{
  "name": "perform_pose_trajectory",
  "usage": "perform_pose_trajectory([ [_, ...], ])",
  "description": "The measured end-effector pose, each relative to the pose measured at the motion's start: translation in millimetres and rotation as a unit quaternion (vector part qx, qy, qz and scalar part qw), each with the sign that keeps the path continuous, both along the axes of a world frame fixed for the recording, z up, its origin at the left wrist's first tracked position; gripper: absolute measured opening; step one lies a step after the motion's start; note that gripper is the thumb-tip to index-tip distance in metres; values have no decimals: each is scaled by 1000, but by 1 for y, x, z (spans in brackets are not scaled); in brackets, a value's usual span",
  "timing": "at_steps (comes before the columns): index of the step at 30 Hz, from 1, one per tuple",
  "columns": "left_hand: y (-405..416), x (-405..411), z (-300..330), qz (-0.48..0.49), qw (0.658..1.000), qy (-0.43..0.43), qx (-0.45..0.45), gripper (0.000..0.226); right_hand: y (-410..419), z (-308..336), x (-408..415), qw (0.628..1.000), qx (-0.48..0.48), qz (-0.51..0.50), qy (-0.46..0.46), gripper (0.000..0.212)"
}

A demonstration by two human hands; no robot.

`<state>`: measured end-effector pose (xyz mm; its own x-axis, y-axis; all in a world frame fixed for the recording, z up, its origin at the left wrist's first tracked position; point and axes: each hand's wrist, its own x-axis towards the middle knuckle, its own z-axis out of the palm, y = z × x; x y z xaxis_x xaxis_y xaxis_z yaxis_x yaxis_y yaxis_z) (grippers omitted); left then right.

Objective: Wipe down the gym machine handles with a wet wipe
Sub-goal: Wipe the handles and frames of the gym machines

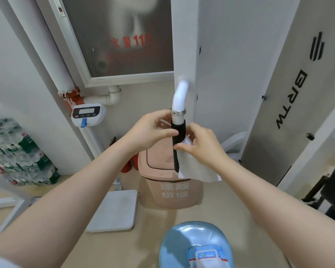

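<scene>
A black foam handle (178, 140) hangs upright from a white curved bar (179, 96) at centre. The left hand (150, 130), at its nine o'clock, pinches the grip's upper part. The right hand (202, 145), at three o'clock, curls round a white wet wipe (196, 169) pressed against the handle. Below stands a pink bin (170, 188) on beige floor; a wipes packet (206, 256) lies on a blue stool (182, 238) at six o'clock.

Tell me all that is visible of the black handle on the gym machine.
The handle is a black, foam-looking grip on a white curved tube, below a silver metal ring. It hangs nearly upright in front of a pink bin. The left hand holds its upper part. The right hand presses a white wet wipe against its right side.
</scene>
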<state>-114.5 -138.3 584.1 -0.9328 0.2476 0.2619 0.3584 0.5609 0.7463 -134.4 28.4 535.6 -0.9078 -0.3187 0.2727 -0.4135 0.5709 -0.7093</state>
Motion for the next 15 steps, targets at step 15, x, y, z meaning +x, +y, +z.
perform_pose_trajectory([
  [15,7,-4,-13,-11,997,-9,81,38,-6,-2,9,993,-93,-72,-20,31],
])
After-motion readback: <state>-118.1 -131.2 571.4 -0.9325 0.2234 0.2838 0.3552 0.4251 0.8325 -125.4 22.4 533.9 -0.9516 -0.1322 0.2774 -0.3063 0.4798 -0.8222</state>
